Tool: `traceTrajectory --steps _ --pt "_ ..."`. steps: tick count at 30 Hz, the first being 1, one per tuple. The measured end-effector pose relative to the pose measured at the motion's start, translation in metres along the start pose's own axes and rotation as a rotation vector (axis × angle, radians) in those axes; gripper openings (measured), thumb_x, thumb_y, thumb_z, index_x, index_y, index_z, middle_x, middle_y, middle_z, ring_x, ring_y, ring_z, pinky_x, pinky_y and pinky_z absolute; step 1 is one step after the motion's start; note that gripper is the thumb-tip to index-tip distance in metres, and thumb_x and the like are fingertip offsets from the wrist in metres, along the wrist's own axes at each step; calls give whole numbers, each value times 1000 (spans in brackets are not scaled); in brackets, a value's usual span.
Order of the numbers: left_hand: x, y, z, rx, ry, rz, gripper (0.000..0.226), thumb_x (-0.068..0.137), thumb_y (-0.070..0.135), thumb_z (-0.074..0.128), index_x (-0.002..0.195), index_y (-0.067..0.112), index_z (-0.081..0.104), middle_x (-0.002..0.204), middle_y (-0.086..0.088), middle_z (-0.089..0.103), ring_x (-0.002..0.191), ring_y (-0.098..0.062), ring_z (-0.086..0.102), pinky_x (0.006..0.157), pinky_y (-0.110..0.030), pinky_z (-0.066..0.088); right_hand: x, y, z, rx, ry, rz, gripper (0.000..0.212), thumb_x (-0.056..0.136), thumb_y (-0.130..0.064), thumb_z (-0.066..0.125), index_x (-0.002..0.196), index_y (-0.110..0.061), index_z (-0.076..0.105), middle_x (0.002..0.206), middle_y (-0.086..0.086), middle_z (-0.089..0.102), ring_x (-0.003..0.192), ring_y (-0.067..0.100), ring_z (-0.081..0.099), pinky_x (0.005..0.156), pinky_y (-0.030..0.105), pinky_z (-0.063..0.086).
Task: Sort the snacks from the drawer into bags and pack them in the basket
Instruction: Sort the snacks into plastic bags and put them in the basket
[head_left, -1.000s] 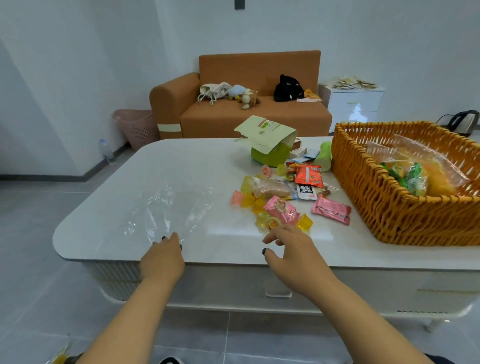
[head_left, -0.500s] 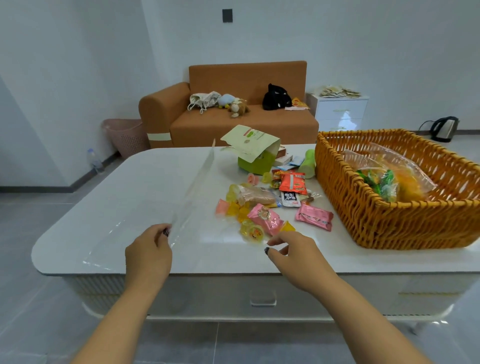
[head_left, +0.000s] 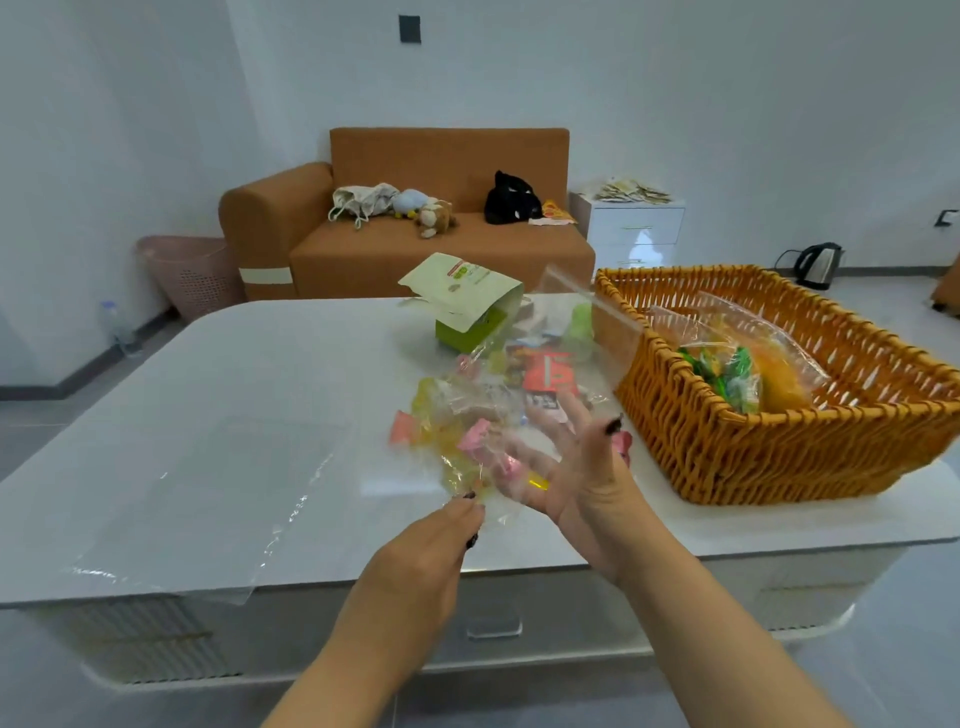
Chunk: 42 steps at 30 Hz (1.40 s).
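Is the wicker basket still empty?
No, the wicker basket already holds a clear bag of snacks with green and orange packets.

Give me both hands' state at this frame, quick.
Left hand: pinching the lower edge of the clear plastic bag.
Right hand: open, fingers spread behind the bag; actual contact cannot be told.

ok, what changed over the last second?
The left hand pinched the clear bag off the table and lifted it rightward over the loose snacks. The right hand left the snacks and opened against the bag. The basket, its filled bag and the green box stayed put.
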<state>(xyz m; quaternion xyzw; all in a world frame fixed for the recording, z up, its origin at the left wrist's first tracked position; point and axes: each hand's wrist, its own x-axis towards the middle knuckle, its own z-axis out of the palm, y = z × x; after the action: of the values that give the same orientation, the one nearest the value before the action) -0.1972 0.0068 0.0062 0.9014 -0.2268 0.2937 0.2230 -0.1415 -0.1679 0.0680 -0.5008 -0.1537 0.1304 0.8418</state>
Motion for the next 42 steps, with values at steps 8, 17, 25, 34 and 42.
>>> traceTrajectory --steps 8,17,25,34,42 --pt "-1 -13 -10 70 3 162 26 89 15 57 109 9 72 112 -1 73 96 -17 72 68 -31 60 4 -14 -19 -232 478 22 42 90 9 52 128 -9 57 113 11 69 92 22 72 73 37 61" --pt "4 -13 -40 -88 163 -159 30 89 44 56 102 27 77 97 19 74 78 -1 70 60 -21 57 -13 -18 -15 -401 126 310 37 90 14 45 114 -8 63 102 10 74 92 31 71 69 35 59" --pt "0 -16 -36 -166 -99 -118 59 96 43 49 148 47 22 155 20 22 144 -1 18 111 -18 23 -21 -16 -10 -448 -257 545 32 93 3 47 105 -12 73 105 18 72 74 28 59 59 29 53" --pt "-10 -19 -31 -374 -169 -304 34 91 46 51 123 36 59 118 26 45 118 -2 49 89 -10 44 -23 -23 -13 -561 -292 640 37 96 9 38 110 -6 69 101 18 72 63 15 67 53 25 50" --pt "-4 -16 -31 -303 -216 -332 18 94 16 60 90 33 62 95 19 56 100 -1 54 83 -14 42 -21 -11 -16 -803 -124 556 32 95 -2 47 120 -14 62 105 6 73 95 29 70 82 48 54"
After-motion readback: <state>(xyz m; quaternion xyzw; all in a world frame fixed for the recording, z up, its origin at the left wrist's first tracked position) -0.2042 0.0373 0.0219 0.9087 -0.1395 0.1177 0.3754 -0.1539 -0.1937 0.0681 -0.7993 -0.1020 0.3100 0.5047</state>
